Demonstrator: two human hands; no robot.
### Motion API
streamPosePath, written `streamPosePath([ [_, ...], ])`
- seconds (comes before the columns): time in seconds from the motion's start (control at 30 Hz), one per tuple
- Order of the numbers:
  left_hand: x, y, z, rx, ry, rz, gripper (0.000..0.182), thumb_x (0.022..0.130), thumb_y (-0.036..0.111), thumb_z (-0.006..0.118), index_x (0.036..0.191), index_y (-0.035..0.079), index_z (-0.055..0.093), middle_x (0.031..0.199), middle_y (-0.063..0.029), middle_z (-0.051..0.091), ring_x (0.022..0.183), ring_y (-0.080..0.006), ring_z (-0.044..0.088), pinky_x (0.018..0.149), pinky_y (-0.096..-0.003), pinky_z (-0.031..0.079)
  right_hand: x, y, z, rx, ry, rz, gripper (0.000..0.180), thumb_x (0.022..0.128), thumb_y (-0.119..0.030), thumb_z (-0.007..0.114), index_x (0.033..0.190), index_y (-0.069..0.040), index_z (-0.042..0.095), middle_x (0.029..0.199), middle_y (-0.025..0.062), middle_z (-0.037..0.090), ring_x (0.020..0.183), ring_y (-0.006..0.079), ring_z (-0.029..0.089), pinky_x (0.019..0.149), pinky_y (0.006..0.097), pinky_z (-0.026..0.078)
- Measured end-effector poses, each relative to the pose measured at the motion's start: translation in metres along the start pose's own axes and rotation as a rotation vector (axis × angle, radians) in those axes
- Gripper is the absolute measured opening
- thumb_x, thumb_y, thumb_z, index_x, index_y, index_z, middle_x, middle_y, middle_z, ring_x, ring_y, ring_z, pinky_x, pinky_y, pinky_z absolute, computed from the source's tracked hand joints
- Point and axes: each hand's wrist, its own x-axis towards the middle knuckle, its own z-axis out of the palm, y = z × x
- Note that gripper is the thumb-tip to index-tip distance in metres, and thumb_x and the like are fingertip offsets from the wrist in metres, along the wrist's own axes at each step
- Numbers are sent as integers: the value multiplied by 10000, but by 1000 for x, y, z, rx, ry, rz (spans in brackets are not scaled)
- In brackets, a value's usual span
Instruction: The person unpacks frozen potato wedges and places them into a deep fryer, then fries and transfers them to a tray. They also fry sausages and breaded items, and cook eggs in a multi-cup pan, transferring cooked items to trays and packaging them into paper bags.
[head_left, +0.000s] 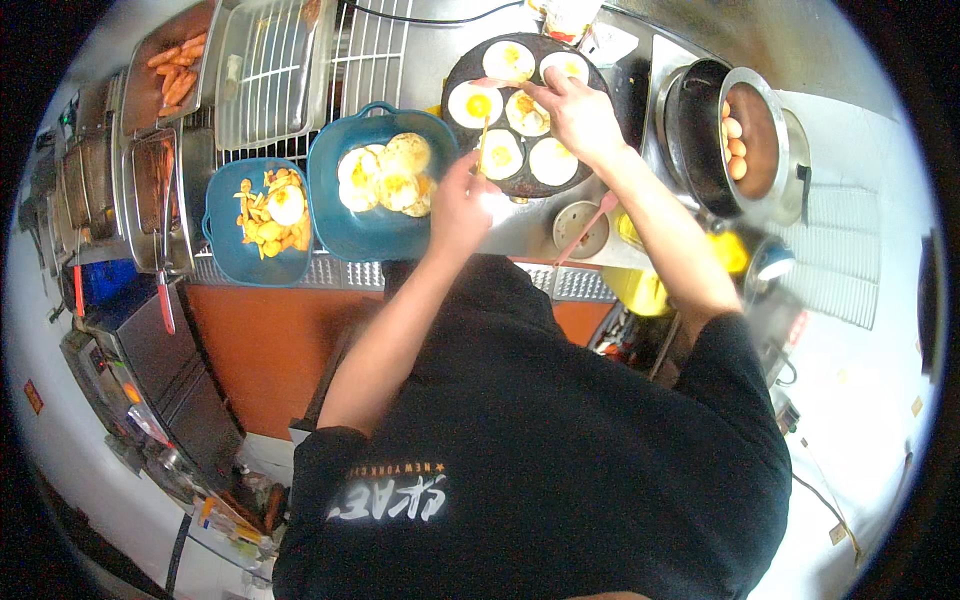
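Over a round black egg pan (450, 124) with several fried eggs, my right hand (577, 112) holds a pinkish flat tool (499, 83), seemingly a spatula. Its tip lies at the edge of the left egg with a bright yolk (475, 105). My left hand (461, 199), near the pan's lower left rim, grips a thin yellowish stick (484, 135), perhaps a chopstick, whose tip reaches that same egg. Just left of this hand, a blue basin (337, 232) holds several fried eggs (360, 176). My right hand partly covers the upper right egg (565, 67).
A smaller blue basin (217, 202) contains fried pieces and an egg. Sausages (176, 75) lie in a metal tray farther left. Right of the pan, a steel bowl (780, 139) with brown eggs (735, 146) sits by a black pot (697, 135). A pink brush-like utensil (585, 232) rests across a round tin (566, 221).
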Motion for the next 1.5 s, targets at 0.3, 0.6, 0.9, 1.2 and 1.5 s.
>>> streamPosePath([
  [0.3,6,1,3,-12,18,-41,438,1105,91,485,1530,-12,469,899,-80,698,505,-73,497,458,-241,410,1,-7,7,36,4,-22,422,898,-153,620,1315,-160,687,1097,62,607,878,257,709,752,389,599],
  [0.6,10,-9,0,-30,23,-59,451,1109,102,476,1546,-5,451,915,-82,705,516,-78,510,445,-253,420,-3,-2,15,39,2,-26,475,894,-159,623,1366,-180,668,1135,67,606,888,261,710,744,402,595],
  [0.9,12,-7,-2,3,33,-37,460,1110,100,474,1551,-22,432,912,-88,699,504,-77,502,426,-251,402,-4,0,20,43,-4,-60,480,896,-146,603,1371,-180,664,1121,71,595,885,257,708,735,400,595],
  [1.2,14,-3,0,127,60,23,455,1097,84,479,1537,-30,454,910,-97,712,505,-80,514,438,-257,410,21,-4,-11,-60,-192,-3,302,896,-97,607,1171,-110,729,1115,102,647,895,289,751,746,418,619],
  [1.5,36,-17,2,85,86,39,444,1084,82,496,1518,-12,494,893,-89,726,505,-104,538,464,-285,442,23,10,-8,270,-361,389,227,875,-133,697,1063,-73,810,1017,207,779,982,349,764,858,442,603],
])
